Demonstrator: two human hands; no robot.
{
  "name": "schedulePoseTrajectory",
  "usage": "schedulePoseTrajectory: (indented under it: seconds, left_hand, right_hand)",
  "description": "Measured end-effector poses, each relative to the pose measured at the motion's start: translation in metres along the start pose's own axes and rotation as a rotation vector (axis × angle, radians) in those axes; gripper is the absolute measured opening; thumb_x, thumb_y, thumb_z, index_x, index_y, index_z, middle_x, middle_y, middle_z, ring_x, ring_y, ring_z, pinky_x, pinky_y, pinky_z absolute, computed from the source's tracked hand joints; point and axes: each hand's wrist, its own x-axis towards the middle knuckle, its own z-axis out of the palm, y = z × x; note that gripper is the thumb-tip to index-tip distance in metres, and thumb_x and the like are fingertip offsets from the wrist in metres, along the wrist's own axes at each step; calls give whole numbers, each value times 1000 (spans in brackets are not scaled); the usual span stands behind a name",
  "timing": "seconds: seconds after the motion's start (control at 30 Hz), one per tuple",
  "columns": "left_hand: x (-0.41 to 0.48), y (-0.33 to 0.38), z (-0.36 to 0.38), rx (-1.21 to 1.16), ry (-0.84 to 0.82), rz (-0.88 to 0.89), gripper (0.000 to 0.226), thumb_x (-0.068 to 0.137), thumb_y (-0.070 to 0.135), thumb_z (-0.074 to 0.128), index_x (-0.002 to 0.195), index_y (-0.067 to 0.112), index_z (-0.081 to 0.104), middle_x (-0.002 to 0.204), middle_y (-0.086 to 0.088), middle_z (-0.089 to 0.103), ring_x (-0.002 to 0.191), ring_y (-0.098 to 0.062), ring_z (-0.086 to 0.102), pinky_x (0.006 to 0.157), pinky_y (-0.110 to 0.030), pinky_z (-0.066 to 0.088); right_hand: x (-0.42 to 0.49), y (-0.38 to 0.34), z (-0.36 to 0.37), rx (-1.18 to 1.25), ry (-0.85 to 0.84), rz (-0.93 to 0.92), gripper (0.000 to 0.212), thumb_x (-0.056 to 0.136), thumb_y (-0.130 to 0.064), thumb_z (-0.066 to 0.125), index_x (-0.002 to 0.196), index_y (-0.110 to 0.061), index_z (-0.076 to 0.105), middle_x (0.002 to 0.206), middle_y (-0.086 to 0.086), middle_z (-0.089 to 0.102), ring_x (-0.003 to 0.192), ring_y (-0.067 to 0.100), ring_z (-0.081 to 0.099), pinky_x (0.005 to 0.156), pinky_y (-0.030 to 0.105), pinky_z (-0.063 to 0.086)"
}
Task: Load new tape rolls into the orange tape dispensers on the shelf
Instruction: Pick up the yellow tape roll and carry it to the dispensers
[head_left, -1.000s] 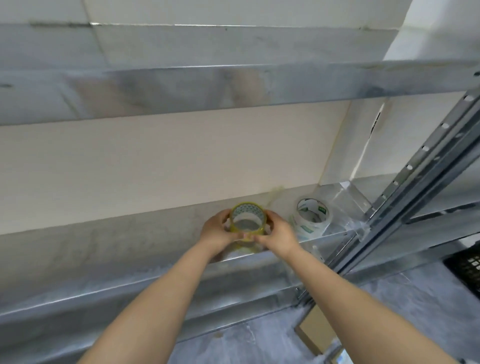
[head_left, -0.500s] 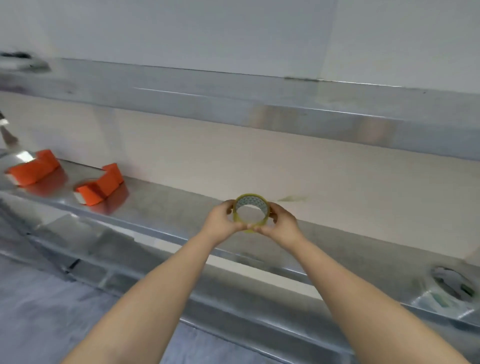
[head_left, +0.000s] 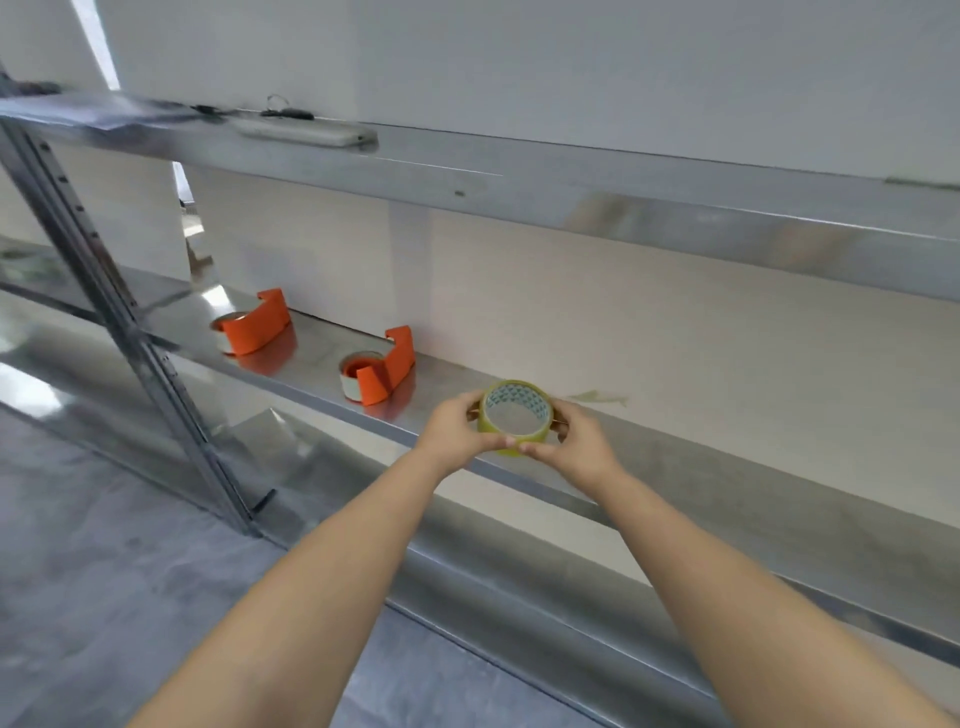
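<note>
Tape roll (head_left: 516, 417) sits gripped between my left hand (head_left: 456, 427) and right hand (head_left: 573, 442), above the shelf (head_left: 727, 483) edge. I judge it's the carrying step; next, reach left to the nearer orange dispenser (head_left: 382, 372).

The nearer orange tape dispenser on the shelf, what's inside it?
The nearer orange tape dispenser holds a pale, nearly spent roll around an orange hub. The orange body covers the roll's right side, hiding any remaining tape.
</note>
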Motion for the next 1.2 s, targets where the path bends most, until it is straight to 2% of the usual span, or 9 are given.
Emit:
schedulePoseTrajectory:
  seconds: [0.17,0.33,0.5,0.57,0.67,0.77,0.87,1.1,1.2]
  left_hand:
    - [10,-25,-53,3,7,41,74,62,13,84,129,9,54,125,-8,63,116,-21,57,102,-32,44]
    - [23,-52,-105,-44,6,1,70,62,14,84,125,13,56,122,-5,65,112,-19,60,100,-33,48]
    - [49,-82,-165,-48,30,-36,59,62,9,84,116,12,60,103,1,65,88,-7,62,66,-2,47]
    - [65,-91,-191,-19,60,-28,65,61,7,84,120,7,58,105,-1,65,89,-7,62,66,1,46]
    - [90,-100,-226,32,96,-23,74,62,10,85,128,4,53,121,-8,64,110,-20,61,91,-19,47]
    - [112,-111,-258,103,100,-41,76,63,17,85,130,6,52,128,-10,61,118,-22,57,104,-34,44]
    - [131,-129,-286,137,106,-57,77,62,20,85,130,5,51,129,-11,60,118,-24,57,104,-41,45]
    - [163,-179,-323,151,15,-122,79,62,17,85,131,4,49,128,-11,60,115,-23,58,100,-33,47]
    - [179,-205,-336,185,-36,-107,77,62,20,84,130,5,50,126,-12,61,114,-25,59,101,-40,48]
  right_hand:
    - [17,-27,50,0,7,-26,67,65,-2,80,125,-5,51,122,9,61,105,12,54,87,13,39]
    - [44,-49,100,-6,-17,-28,65,65,-1,80,124,-5,53,121,12,62,111,22,57,92,23,42]
    - [88,-69,155,-11,-74,-63,62,64,-2,80,120,-7,55,115,6,63,102,15,58,83,15,41]
    - [110,-78,177,-11,-70,-88,60,63,-1,81,117,-7,56,111,5,63,100,16,59,78,12,44]
    - [146,-93,207,-10,-57,-103,62,62,-5,82,118,-6,55,115,11,65,99,18,62,88,23,48]
    - [178,-105,233,-94,-70,-113,62,62,-13,83,117,-8,56,118,10,65,101,17,61,86,23,44]
    - [203,-112,259,-156,-95,-104,62,64,-21,82,118,-9,53,122,9,63,110,21,58,90,25,43]
    - [231,-112,314,-207,-111,-28,65,66,-22,80,123,-12,50,125,7,60,113,21,56,90,24,42]
    - [241,-109,339,-224,-104,3,60,66,-21,79,120,-12,52,122,8,62,111,23,57,92,30,46]
